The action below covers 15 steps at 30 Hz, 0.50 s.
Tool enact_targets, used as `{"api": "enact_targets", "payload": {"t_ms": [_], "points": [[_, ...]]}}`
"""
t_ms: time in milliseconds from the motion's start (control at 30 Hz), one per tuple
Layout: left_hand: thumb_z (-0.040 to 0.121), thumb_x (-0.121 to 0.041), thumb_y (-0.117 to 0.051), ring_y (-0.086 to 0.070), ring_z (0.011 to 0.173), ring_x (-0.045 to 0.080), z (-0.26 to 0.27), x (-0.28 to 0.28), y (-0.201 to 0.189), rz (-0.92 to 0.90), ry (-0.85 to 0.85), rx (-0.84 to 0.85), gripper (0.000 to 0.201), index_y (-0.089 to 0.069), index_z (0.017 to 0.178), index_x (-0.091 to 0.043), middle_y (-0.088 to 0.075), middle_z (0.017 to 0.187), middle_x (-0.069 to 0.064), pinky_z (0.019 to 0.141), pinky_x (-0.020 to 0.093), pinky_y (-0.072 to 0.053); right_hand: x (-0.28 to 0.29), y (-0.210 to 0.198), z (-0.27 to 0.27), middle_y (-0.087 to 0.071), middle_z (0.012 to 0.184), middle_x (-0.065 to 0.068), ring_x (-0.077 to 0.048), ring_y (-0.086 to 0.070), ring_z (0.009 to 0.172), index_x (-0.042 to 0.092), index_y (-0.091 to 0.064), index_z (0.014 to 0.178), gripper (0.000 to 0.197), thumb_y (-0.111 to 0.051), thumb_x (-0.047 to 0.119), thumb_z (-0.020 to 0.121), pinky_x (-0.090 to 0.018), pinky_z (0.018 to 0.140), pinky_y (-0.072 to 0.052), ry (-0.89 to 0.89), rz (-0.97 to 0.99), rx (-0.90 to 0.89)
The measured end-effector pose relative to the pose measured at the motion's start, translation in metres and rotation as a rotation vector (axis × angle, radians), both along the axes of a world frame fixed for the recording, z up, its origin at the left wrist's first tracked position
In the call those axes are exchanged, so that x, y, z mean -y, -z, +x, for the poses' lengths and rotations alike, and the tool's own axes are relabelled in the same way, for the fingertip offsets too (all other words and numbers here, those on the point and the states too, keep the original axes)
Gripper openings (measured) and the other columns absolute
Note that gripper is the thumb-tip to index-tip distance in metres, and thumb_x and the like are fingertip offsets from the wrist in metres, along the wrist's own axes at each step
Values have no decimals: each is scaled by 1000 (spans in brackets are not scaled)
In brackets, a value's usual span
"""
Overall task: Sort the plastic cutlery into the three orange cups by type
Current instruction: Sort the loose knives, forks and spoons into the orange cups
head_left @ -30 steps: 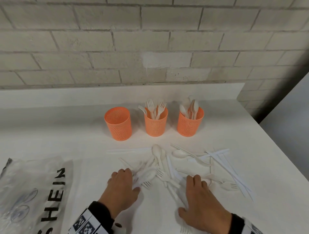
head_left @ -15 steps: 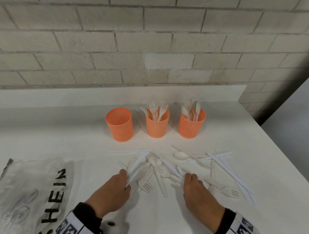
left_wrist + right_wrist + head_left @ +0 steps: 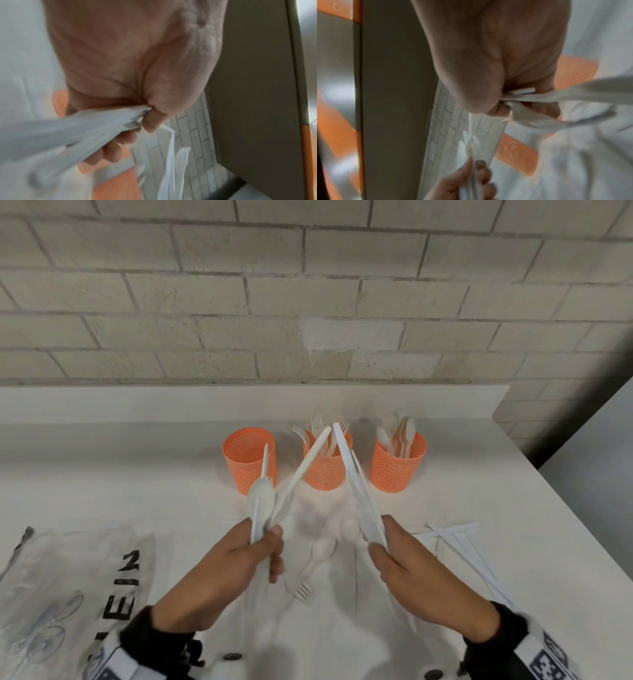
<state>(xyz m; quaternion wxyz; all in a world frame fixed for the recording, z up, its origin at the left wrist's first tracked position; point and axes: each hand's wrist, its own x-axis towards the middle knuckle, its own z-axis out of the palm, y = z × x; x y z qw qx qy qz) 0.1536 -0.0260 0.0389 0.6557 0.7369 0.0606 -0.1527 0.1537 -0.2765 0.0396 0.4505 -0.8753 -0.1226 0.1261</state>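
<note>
The left hand (image 3: 236, 563) squeezes a bunch of white cutlery (image 3: 270, 494) at lower middle, pointing up toward the orange cups (image 3: 248, 460). The right hand (image 3: 407, 570) pinches long white knives (image 3: 359, 484), leaning up and left.

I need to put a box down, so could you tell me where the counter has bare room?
Bare counter lies left of the empty cup, behind the plastic bag; also right of the spoon cup. It is crowded between both hands, where loose cutlery lies.
</note>
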Motion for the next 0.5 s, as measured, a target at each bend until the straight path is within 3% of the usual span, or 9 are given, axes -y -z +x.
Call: {"api": "enact_targets", "payload": {"t_ms": [67,167,267,367,500], "points": [[99,-27,-52,-69,81,23,1,21,-4,-91,-48,24,25,-63,98,-4,-69,91,10,78,38,-55,-19,-13,3,-47,76,-2,-9,-49,70,10,-48,97,10,-41,16,101,-31,69,-48,11,136,-45],[101,-27,-47,-70,107,28,-2,54,-8,-203,-58,49,26,-64,118,-18,-73,114,12,96,45,-56,-49,-22,7,-55,78,14,2,-56,69,21,-52,103,14,-41,12,102,-19,66,-47,40,314,-57],[102,-36,-42,-65,119,16,-5,70,-9,-320,-103,55,32,-55,132,-34,-72,122,-3,107,42,-47,-63,-20,11,-65,99,11,0,-63,91,22,-51,118,18,-40,20,103,-23,81,-52,49,316,53],[90,-50,-45,-62,123,8,-7,72,-7,-430,-112,39,51,-48,139,-35,-69,128,-9,111,39,-43,-68,-20,10,-66,111,12,-1,-62,106,24,-50,123,22,-38,24,105,-19,93,-49,39,343,60],[83,-62,-46,-57,126,0,-11,72,-4,-426,-99,39,66,-44,142,-33,-66,132,-14,112,32,-40,-72,-17,2,-60,94,8,1,-60,87,23,-46,105,15,-36,34,104,-18,79,-50,13,319,77]]}}
